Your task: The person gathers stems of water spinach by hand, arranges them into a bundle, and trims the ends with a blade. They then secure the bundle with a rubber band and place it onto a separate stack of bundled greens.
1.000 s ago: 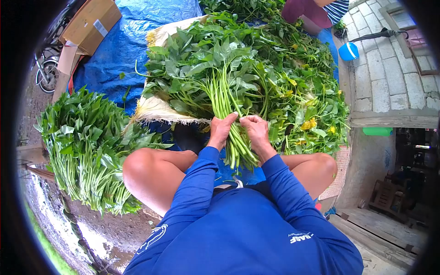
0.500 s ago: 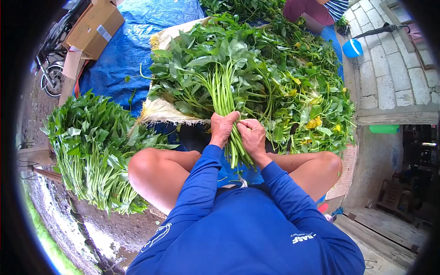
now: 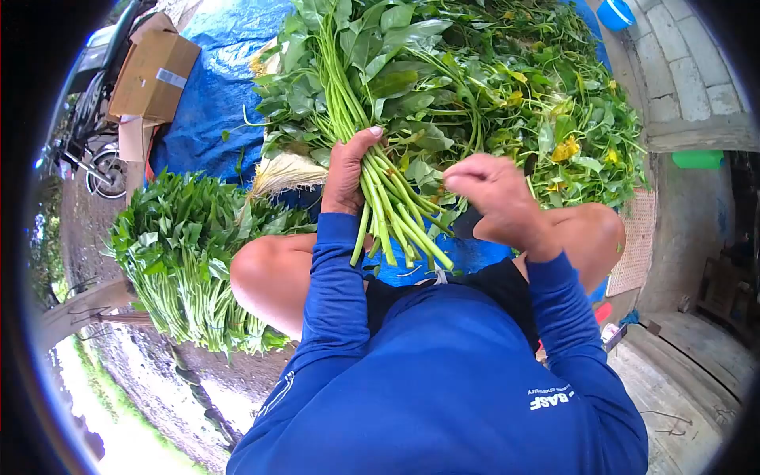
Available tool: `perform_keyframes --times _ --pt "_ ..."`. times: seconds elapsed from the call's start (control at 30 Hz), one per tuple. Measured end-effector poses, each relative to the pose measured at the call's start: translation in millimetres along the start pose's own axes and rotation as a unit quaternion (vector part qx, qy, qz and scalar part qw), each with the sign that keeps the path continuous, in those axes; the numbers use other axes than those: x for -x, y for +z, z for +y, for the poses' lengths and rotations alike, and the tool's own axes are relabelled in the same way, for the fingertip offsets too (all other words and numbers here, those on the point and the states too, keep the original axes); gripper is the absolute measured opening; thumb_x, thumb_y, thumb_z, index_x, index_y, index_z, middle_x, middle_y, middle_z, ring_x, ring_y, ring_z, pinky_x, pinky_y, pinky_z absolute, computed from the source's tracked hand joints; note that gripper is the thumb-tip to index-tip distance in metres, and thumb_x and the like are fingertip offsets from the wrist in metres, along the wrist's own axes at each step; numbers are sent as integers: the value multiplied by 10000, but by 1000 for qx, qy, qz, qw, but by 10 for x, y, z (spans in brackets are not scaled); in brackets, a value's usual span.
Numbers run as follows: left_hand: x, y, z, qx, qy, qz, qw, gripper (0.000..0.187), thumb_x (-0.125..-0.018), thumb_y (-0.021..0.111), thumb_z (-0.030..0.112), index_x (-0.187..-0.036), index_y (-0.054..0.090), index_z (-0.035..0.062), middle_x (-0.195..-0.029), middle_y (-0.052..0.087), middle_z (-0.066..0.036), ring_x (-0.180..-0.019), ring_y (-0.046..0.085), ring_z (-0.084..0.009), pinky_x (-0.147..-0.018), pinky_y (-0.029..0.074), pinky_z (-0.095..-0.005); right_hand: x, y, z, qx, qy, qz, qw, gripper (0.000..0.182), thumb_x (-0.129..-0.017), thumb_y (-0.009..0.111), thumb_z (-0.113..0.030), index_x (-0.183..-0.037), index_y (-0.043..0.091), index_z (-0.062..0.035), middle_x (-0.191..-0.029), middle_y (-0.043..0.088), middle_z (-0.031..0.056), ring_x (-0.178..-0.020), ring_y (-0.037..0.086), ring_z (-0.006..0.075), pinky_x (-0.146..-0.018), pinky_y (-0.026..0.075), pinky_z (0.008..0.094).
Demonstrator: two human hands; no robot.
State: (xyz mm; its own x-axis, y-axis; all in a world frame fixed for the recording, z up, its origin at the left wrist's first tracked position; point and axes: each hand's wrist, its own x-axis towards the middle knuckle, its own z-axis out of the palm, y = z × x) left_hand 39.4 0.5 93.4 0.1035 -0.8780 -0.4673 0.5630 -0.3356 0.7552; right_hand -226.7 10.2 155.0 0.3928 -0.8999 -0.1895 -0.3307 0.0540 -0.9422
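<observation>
My left hand (image 3: pixel 348 170) is wrapped round a bunch of long green stems (image 3: pixel 388 210), with the cut ends pointing down toward my lap and the leaves spreading upward. To the right of the stems is my right hand (image 3: pixel 503 202), raised and apart from the bunch, its fingers curled and blurred; whether it holds anything small is hidden. Beyond both hands lies a large heap of leafy greens (image 3: pixel 507 95), with some yellow leaves among them. A stack of bundled greens (image 3: pixel 198 261) stands to the left of my knee.
A blue tarp (image 3: pixel 229 71) lies under the heap, with a pale sack (image 3: pixel 289 174) at its edge. At the upper left are a cardboard box (image 3: pixel 154 75) and a motorcycle (image 3: pixel 99 170). A blue bucket (image 3: pixel 615 13) is at the upper right, near a block wall (image 3: pixel 681 63).
My right hand has come off the stems and moved right. My left hand has moved left and up with the bunch. The view has shifted, and the other person is out of frame.
</observation>
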Motion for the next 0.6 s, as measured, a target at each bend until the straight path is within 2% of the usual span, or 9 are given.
perform_keyframes --times 0.1,0.17,0.2,0.3,0.33,0.43,0.47,0.57,0.6 --pt "94 114 60 -12 31 -10 999 213 -922 777 193 -1022 702 21 -807 704 -60 -617 679 -158 -541 578 -314 66 352 -101 4 37 -61 997 320 -950 775 -293 -1023 813 16 -964 783 156 -879 741 254 -815 577 391" --pt "205 237 98 -30 64 2 998 211 -919 777 186 -1030 701 24 -815 704 -59 -624 676 -156 -548 573 -312 161 473 -94 19 30 -49 998 349 -938 770 -320 -1013 809 19 -958 769 190 -884 747 301 -830 578 419" --pt "221 241 108 -48 81 6 996 217 -916 776 172 -1054 701 23 -822 704 -58 -622 673 -156 -554 569 -311 209 482 -194 29 29 -37 998 326 -961 727 -290 -1002 795 26 -948 756 216 -884 741 363 -834 576 451" --pt "257 266 137 -74 100 6 992 219 -912 775 163 -1060 699 21 -817 701 -59 -624 678 -160 -555 579 -316 346 562 -305 42 -29 -17 999 308 -995 684 -271 -987 774 23 -929 734 220 -883 721 400 -823 569 488" --pt "267 258 142 -73 98 4 993 221 -909 770 156 -1067 698 20 -811 699 -61 -625 680 -160 -552 579 -315 348 617 -210 70 -135 -4 988 242 -1018 710 -218 -1020 764 18 -929 712 192 -848 701 340 -796 550 448" --pt "307 192 232 -77 65 -33 994 321 -921 777 224 -1148 666 25 -891 716 -80 -721 720 -204 -649 631 -354 256 431 -300 140 -190 157 959 154 -1000 724 -131 -1052 752 10 -930 705 185 -845 694 353 -774 550 456" --pt "349 199 257 -70 67 -36 995 305 -930 767 220 -1142 662 28 -881 711 -75 -720 721 -207 -647 631 -350 154 346 -341 120 -224 188 949 139 -957 750 -46 -1085 748 6 -980 726 180 -895 716 363 -793 574 452" --pt "391 256 239 -26 62 -45 997 247 -930 745 189 -1096 692 14 -877 718 -75 -692 710 -185 -615 616 -334 -90 390 -308 81 -364 140 917 191 -923 769 -4 -1113 747 -5 -1019 741 163 -941 731 377 -821 598 446" --pt "429 270 246 -9 36 -70 997 292 -933 751 196 -1143 680 6 -915 727 -82 -731 720 -196 -657 625 -341 -90 428 -346 102 -342 130 925 203 -912 779 -13 -1114 751 -14 -1052 746 161 -974 736 386 -854 611 456"
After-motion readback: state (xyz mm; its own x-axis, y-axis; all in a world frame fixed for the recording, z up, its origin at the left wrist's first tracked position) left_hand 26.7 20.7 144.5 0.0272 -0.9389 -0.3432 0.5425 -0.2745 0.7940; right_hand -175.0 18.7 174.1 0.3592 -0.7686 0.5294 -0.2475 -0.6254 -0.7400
